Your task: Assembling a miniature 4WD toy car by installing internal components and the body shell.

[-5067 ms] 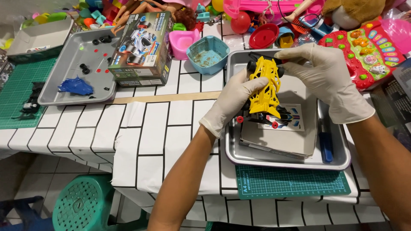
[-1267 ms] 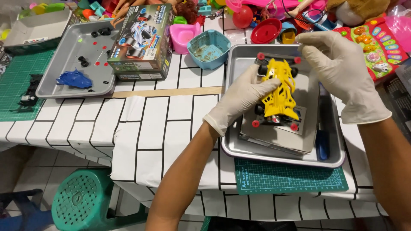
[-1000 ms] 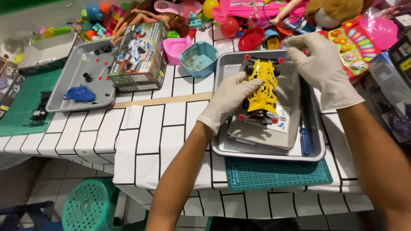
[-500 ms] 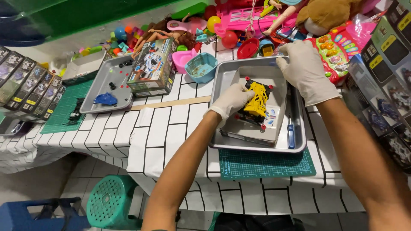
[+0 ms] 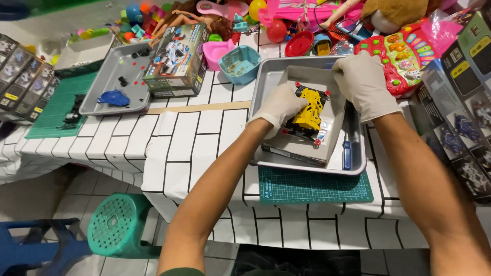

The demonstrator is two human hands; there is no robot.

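Observation:
A yellow toy car with red wheel hubs [image 5: 308,112] lies on a grey box lid [image 5: 296,148] inside a metal tray [image 5: 266,82]. My left hand [image 5: 279,106], in a white glove, grips the car's left side. In a matching white glove, my right hand [image 5: 364,84] rests at the tray's far right, fingers on the lid's upper edge. A blue-handled tool [image 5: 347,153] lies along the tray's right side.
A green cutting mat [image 5: 314,188] lies under the tray's near edge. A second metal tray [image 5: 110,76] with a blue part, a printed kit box [image 5: 175,61], a teal bowl [image 5: 240,64] and a pile of toys stand behind. Boxes are stacked at right. A green stool [image 5: 118,231] stands below.
The camera has pulled back and tilted, so the table looks smaller. My left hand has lowered the car onto the lid, and my right hand has come off it to the tray's edge.

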